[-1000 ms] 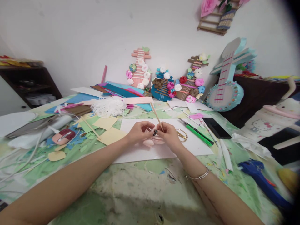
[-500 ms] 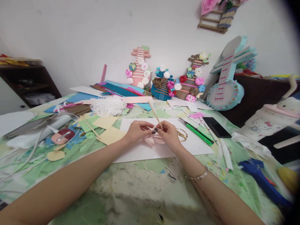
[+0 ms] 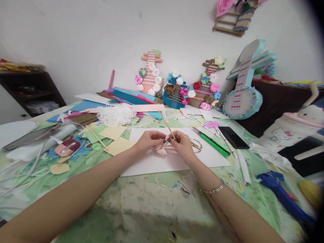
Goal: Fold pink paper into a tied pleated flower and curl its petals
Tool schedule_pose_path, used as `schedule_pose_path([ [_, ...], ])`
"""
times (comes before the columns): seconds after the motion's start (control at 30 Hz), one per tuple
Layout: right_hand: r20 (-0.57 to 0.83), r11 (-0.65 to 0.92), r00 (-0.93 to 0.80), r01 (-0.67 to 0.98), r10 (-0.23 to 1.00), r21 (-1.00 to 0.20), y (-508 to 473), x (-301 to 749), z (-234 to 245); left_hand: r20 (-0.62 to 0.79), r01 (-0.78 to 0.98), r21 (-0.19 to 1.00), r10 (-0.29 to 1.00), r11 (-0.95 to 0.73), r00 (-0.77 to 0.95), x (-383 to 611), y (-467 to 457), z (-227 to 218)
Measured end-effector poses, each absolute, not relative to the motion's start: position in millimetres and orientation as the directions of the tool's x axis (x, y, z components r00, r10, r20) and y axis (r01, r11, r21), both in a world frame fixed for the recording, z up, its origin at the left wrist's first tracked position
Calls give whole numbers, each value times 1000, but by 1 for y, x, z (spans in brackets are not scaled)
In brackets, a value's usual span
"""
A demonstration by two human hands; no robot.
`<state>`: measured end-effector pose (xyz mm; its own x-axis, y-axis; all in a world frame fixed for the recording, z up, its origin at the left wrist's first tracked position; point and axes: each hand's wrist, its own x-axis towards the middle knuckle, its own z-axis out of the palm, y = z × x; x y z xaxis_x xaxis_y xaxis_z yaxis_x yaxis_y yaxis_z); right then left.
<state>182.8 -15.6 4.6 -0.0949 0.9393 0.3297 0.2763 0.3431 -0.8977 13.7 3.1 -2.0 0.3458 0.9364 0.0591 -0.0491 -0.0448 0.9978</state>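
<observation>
Over the white board point(image 3: 136, 168), both my hands pinch a piece of pale pink folded paper point(image 3: 163, 152) whose pointed, petal-like parts spread below the fingers. My left hand point(image 3: 149, 141) is closed on the paper from the left side. On the other side, my right hand point(image 3: 182, 145) is closed, with a thin wooden stick point(image 3: 165, 120) slanting up and away from between thumb and fingers. My right fingertips also touch the paper. Fingers hide the middle of the paper and the stick's lower end. Gold-handled scissors point(image 3: 196, 145) lie just right of my right hand.
A green utility knife point(image 3: 215, 144) and a black phone point(image 3: 233, 137) lie to the right, a blue glue gun point(image 3: 275, 185) nearer me. White shredded strips point(image 3: 116, 114) and cream paper point(image 3: 118, 145) lie left. Decorated paper instruments point(image 3: 174, 94) stand along the wall.
The pink paper's petal-like parts show more spread out below my fingers. My fingertips have shifted slightly; the stick stays in my right hand.
</observation>
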Motion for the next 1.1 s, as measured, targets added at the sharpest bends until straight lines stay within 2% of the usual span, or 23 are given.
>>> schedule_pose_path([
  [0.37, 330, 354, -142, 205, 933, -913, -16, 182, 5, 22, -142, 989, 916, 38, 400, 14, -3, 4],
  [0.7, 316, 337, -130, 200, 940, -920, -13, 184, 1, 92, -67, 995, 873, -68, 479, 10, 1, 1],
  [0.93, 304, 318, -97, 213, 948, -924, -13, 183, -1, 166, 132, 967, 933, -217, 319, 12, 1, 6],
  [1.1, 295, 306, -86, 199, 952, -931, -13, 182, -1, 147, 72, 982, 947, -174, 285, 11, 5, 2],
])
